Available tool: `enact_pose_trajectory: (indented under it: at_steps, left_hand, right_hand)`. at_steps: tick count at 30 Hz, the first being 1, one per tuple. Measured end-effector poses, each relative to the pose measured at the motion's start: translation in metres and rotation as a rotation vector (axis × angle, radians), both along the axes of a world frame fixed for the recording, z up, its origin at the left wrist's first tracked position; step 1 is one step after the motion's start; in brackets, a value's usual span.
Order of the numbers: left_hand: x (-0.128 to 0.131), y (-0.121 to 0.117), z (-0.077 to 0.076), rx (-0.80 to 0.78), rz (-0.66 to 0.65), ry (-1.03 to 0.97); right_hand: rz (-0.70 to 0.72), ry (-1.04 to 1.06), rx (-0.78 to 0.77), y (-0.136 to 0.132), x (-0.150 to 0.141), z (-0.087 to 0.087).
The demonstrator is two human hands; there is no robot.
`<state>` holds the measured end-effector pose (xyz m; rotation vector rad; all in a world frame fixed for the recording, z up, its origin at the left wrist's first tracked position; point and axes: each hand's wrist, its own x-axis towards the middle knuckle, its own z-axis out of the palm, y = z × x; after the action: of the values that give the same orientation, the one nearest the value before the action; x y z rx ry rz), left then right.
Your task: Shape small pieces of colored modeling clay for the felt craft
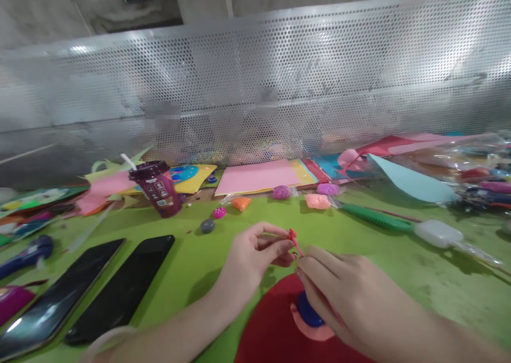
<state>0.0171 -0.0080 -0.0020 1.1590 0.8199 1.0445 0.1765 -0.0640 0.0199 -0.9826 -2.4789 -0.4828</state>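
Note:
My left hand (259,251) is closed in a pinch on a small red piece (293,234) that looks like modelling clay. A thin pink strand (297,247) runs from this piece down to my right hand (351,288), whose fingers are pinched together around its lower end. Below both hands lies a dark red round sheet (271,320). On it sit a blue clay dome (309,310) and a curved salmon-pink strip (305,328), both partly covered by my right hand.
Two black phones (123,286) lie at the left, near a purple cup (157,190) with a straw. Beyond my hands are a grey lump (207,225), clay packets (241,203) and pink paper (255,176). A green-handled tool (375,217) lies right. Perforated metal (319,81) stands behind.

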Motion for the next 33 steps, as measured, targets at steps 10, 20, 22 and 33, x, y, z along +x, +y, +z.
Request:
enact_pose_trajectory:
  at_steps: [10, 20, 22, 33]
  left_hand:
    - [0.0003, -0.0003, 0.0033, 0.028, 0.021, 0.008]
    - [-0.0013, -0.0006, 0.0038, 0.033, 0.045, -0.011]
    - [-0.0012, 0.0004, 0.0035, 0.011, 0.054, -0.027]
    - [-0.0002, -0.0003, 0.0036, -0.053, 0.090, -0.042]
  right_hand:
    - [-0.011, 0.004, -0.040, -0.0009, -0.0024, -0.0001]
    - [-0.001, -0.015, -0.011, -0.0018, -0.0026, -0.0009]
    - [-0.002, 0.014, -0.026, -0.0017, -0.0028, 0.0011]
    - [0.030, 0.047, 0.032, -0.0038, -0.0068, -0.0003]
